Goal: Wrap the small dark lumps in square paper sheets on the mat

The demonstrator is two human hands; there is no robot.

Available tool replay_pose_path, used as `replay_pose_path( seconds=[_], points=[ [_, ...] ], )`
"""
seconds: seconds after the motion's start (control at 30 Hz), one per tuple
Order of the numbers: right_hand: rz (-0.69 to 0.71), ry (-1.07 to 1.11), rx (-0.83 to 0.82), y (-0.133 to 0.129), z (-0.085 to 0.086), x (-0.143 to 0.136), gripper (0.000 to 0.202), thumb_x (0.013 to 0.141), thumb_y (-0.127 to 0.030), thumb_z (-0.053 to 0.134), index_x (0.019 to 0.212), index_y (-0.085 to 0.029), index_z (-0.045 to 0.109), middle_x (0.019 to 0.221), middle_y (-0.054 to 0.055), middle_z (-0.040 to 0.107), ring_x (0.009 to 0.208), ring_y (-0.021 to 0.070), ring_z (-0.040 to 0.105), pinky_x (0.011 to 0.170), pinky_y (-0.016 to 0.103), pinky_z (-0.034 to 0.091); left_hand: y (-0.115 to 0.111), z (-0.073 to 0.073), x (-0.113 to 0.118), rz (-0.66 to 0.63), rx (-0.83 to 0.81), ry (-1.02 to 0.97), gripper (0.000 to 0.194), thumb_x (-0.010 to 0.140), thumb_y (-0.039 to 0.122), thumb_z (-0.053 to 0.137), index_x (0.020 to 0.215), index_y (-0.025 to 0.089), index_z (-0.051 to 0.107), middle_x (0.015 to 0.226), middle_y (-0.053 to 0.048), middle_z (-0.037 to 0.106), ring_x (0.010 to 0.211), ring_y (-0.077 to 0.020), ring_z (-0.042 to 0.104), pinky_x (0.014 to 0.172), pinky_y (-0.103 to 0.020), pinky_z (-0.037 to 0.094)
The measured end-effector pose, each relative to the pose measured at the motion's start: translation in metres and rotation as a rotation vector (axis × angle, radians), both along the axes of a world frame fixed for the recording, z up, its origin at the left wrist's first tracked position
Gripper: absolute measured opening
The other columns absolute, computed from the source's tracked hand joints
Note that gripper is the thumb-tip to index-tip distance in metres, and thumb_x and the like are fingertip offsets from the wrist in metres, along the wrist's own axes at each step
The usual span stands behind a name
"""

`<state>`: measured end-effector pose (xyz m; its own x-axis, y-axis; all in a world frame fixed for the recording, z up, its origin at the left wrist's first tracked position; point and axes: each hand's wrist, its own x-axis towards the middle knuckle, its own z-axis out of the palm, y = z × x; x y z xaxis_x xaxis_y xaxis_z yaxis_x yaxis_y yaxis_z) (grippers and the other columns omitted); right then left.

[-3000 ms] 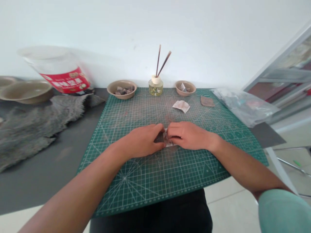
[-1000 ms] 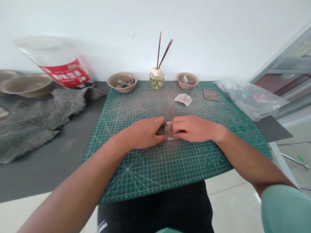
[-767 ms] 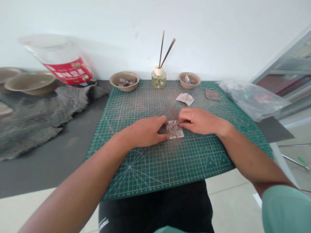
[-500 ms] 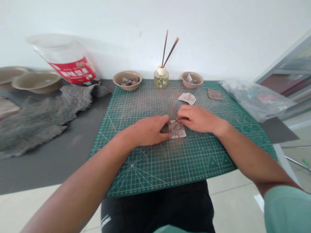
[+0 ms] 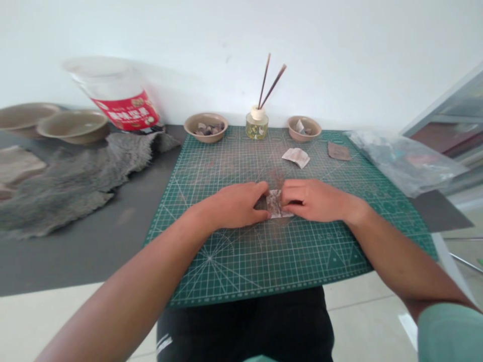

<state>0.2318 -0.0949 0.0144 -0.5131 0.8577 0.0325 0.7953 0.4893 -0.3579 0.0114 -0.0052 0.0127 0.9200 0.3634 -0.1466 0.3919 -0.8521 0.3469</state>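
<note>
A small whitish square piece with brown smudges (image 5: 274,203), perhaps paper, lies flat on the green cutting mat (image 5: 241,261). My left hand (image 5: 239,205) holds its left side, with the thumb at the near corner and the fingertips at the far one. Over its right side is my right hand (image 5: 317,200), fingers curled and pressed together. Whatever is under those fingertips is hidden. Brown dust marks the mat around both hands. Beyond my right hand rest a creased white paper piece (image 5: 296,157) and a brown-grey square (image 5: 338,151).
At the mat's back stand a bowl of stony pieces (image 5: 206,138), a reed diffuser (image 5: 256,124) and a smaller bowl (image 5: 304,136) with scraps. A plastic bag (image 5: 407,161) lies right. Leftward are a grey furry cloth (image 5: 75,183), a red-labelled tub (image 5: 128,110) and two bowls (image 5: 73,131).
My right hand has come nearer to me, from the far right corner of the smudged piece onto its right side. My left hand keeps its hold. The whole view has shifted slightly.
</note>
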Motion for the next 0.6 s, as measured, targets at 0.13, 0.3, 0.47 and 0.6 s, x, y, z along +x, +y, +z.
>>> replay_pose_path(
  seconds=[0.13,0.3,0.47,0.6],
  points=[
    [-0.057,-0.003,0.056,0.0023,-0.0014,-0.0030,0.010,0.096,-0.022,0.054,0.090,-0.019,0.062,0.096,0.004,0.062,0.089,0.0179,0.059,0.075,0.029,0.040,0.0004,0.0002,0.0001,0.010,0.004,0.014,0.029,0.088,0.048,0.055,0.101,0.022,0.050,0.097,-0.004,0.064,0.083,-0.0215,0.060,0.063,-0.030,0.039],
    [-0.011,0.012,-0.003,0.0013,-0.0001,-0.0014,0.011,0.094,-0.021,0.056,0.085,-0.019,0.062,0.091,0.002,0.061,0.082,0.0164,0.059,0.074,0.028,0.041,0.0003,-0.0007,-0.0008,0.009,0.000,0.006,0.030,0.088,0.047,0.055,0.105,0.023,0.050,0.099,-0.004,0.064,0.084,-0.0215,0.060,0.065,-0.030,0.039],
    [-0.030,0.015,0.029,0.0018,-0.0003,-0.0065,0.011,0.096,-0.021,0.053,0.090,-0.020,0.062,0.098,0.004,0.062,0.089,0.0178,0.059,0.075,0.028,0.041,-0.0003,0.0003,-0.0012,0.011,-0.007,-0.013,0.028,0.088,0.047,0.056,0.099,0.022,0.050,0.097,-0.004,0.064,0.083,-0.0211,0.060,0.064,-0.030,0.039],
    [-0.039,-0.003,-0.007,0.0014,0.0033,-0.0010,0.010,0.094,-0.021,0.057,0.085,-0.019,0.062,0.091,0.003,0.062,0.082,0.0167,0.060,0.073,0.028,0.041,-0.0001,0.0003,-0.0009,0.011,-0.013,-0.002,0.031,0.087,0.047,0.057,0.105,0.023,0.051,0.098,-0.004,0.064,0.083,-0.0212,0.061,0.065,-0.030,0.040]
  ],
)
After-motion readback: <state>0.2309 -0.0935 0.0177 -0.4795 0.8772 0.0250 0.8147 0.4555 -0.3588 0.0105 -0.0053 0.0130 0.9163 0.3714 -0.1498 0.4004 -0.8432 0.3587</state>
